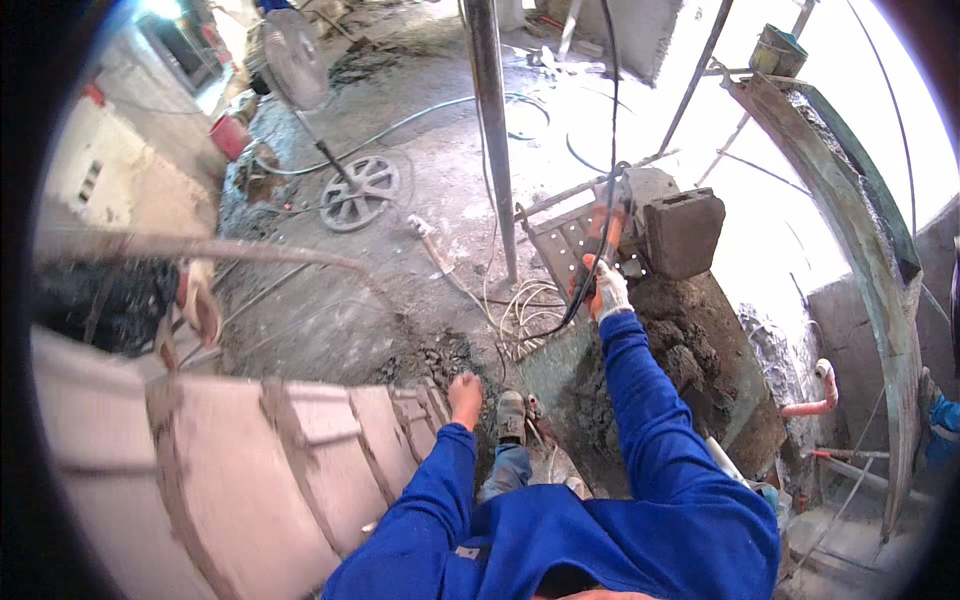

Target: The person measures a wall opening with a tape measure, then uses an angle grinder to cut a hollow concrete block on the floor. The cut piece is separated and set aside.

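My right hand (pixel 608 290), in a white and orange work glove, is closed around the handle of an orange and black corded power tool (pixel 597 235), probably an angle grinder. Its black cord (pixel 612 110) runs upward and also loops below the hand. The tool lies over a stack of perforated bricks (pixel 562 245), beside a dark grey block (pixel 685 232). Bare and curled into a fist, my left hand (pixel 465 398) is at the end of the brick wall (pixel 250 455). Nothing shows in its fingers.
A metal pole (pixel 490 140) rises ahead of me. Wet mortar (pixel 680 345) lies on a board (pixel 755 400) below the bricks. Pale cables (pixel 525 305) coil on the floor. Farther back stands a fan (pixel 295 60) on a round base (pixel 360 193). A curved beam (pixel 860 220) stands right.
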`<state>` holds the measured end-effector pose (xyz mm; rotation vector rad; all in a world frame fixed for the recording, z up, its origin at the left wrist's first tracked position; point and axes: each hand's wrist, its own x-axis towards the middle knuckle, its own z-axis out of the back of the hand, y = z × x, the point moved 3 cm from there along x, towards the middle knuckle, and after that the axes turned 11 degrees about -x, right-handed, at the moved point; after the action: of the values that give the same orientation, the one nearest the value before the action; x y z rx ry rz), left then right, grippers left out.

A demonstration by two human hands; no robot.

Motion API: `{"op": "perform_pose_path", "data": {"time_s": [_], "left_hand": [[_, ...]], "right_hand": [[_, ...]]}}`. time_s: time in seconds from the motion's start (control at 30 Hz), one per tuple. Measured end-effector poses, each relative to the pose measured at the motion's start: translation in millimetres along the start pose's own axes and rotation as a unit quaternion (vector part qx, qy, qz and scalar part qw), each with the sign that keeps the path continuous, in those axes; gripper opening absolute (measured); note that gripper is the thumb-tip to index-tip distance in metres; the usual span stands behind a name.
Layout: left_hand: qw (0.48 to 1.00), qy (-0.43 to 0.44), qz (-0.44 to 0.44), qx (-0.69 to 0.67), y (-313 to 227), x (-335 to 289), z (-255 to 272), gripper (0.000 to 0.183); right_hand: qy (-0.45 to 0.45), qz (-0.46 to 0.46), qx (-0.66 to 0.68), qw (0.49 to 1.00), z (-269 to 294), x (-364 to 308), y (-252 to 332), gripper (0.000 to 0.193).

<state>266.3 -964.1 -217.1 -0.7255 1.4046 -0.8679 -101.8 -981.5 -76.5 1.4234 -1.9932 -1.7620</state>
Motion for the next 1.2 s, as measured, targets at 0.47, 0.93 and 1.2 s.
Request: {"op": "perform_pose_path", "data": {"time_s": [0.47,0.93,1.2], "left_hand": [[0.971,0.009,-0.239,-0.021,-60.0,-313.6,26.3,0.028],[0.92,0.111,-0.326,-0.187,-107.6,-440.9,16.9,0.027],[0.927,-0.017,-0.334,-0.171,-60.1,-463.1,111.5,0.024]], "right_hand": [[-0.063,0.41,0.139,0.899,46.8,-314.1,75.4,0.069],[0.137,0.477,0.176,0.85,74.0,-522.3,116.8,0.055],[0.244,0.445,0.094,0.856,48.3,-599.2,88.7,0.052]]}}
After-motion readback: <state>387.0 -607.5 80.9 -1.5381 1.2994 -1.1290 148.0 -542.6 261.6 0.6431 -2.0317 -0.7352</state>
